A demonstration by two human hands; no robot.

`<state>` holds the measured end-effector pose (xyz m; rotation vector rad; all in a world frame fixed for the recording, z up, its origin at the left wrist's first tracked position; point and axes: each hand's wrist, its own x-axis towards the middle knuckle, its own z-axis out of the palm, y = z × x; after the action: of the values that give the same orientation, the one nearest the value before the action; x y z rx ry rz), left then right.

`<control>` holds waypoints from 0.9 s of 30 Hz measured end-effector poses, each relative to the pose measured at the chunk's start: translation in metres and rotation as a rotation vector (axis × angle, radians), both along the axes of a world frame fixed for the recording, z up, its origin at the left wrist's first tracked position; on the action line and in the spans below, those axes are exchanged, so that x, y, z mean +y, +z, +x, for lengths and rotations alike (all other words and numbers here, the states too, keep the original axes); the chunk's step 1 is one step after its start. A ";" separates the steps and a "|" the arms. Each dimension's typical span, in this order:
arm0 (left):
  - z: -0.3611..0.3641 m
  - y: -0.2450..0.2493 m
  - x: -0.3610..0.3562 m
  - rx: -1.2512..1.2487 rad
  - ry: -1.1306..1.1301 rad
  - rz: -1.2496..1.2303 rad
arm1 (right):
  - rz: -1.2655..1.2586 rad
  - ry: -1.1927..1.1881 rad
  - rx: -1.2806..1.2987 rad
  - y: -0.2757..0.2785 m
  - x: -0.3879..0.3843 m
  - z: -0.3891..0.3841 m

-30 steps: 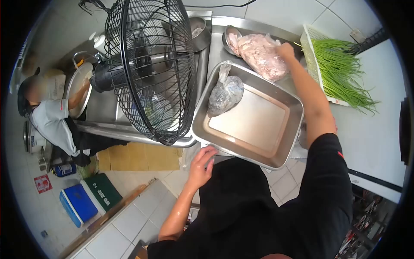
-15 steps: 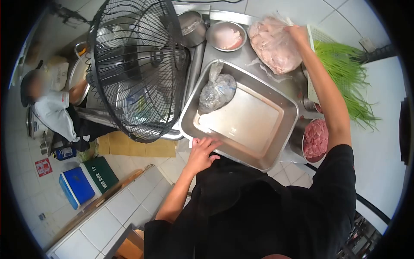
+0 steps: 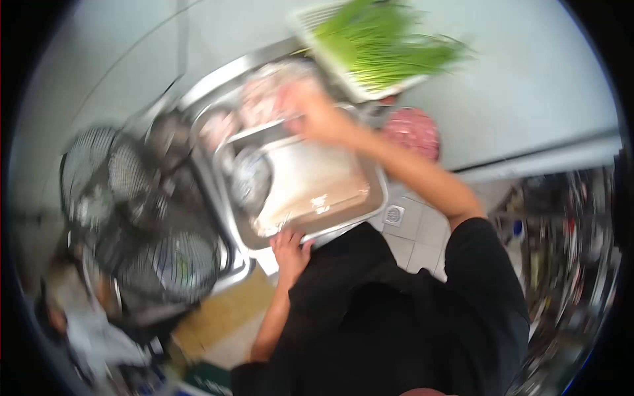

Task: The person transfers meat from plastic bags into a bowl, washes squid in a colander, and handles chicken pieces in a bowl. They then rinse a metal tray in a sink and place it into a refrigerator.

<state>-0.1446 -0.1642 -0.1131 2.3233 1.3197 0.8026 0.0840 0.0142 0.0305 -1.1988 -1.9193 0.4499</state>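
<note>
Meat bag (image 3: 267,99) was up at the far rim of the tray (image 3: 373,191), more or less over the edge, so by the look of it it wasn't lying inside yet. The right hand (image 3: 316,117) was pressed right against it with the arm stretched across the tray. The whole shot was smeared with motion, so I honestly couldn't tell if those fingers were clamped on the plastic or just touching it.

The left hand (image 3: 290,247) sat at the near rim, fingers stretched out against the metal, not wrapped round anything as far as I could see.

As for what was done: a smaller bag (image 3: 251,177) already lay in the tray's left end, and the rest of the floor was bare steel. So I'd guess one bag in, one at the edge.

Around it, a basket of greens (image 3: 383,46) sat beyond the tray, a bowl of mince (image 3: 413,131) just to its right, and a fan (image 3: 132,228) off to the left.
</note>
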 end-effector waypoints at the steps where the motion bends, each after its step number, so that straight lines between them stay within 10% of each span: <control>1: -0.004 -0.003 0.001 -0.008 -0.052 -0.046 | 0.024 0.047 0.002 -0.004 -0.039 -0.003; 9: 0.008 -0.008 -0.011 0.040 -0.080 -0.031 | -0.095 -0.577 -0.205 -0.061 -0.310 0.063; 13: 0.041 0.030 -0.043 -0.291 -0.301 0.030 | -0.306 -1.389 0.439 -0.195 -0.515 0.133; 15: 0.080 0.042 -0.065 -0.388 -0.515 -0.042 | -0.564 -1.635 -0.173 -0.300 -0.617 0.150; 16: 0.100 0.043 -0.076 -0.382 -0.595 -0.067 | -0.937 -1.595 0.180 -0.396 -0.680 0.172; 17: 0.123 0.047 -0.092 -0.366 -0.678 -0.103 | -1.350 -1.184 -0.512 -0.329 -0.686 0.153; 20: 0.184 -0.005 -0.133 -0.210 -0.789 -0.423 | -0.768 -1.528 0.155 -0.438 -0.792 0.140; 23: 0.228 -0.098 -0.169 0.003 -0.849 -0.604 | -1.152 -1.581 0.494 -0.400 -0.815 0.139; 27: 0.239 -0.197 -0.166 0.534 -0.976 -0.520 | -0.787 -1.780 0.889 -0.413 -0.856 0.157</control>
<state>0.0946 -0.3307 -0.3098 2.3548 0.3052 -0.4329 0.2405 -0.8413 -0.3830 -2.1000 0.4613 0.5153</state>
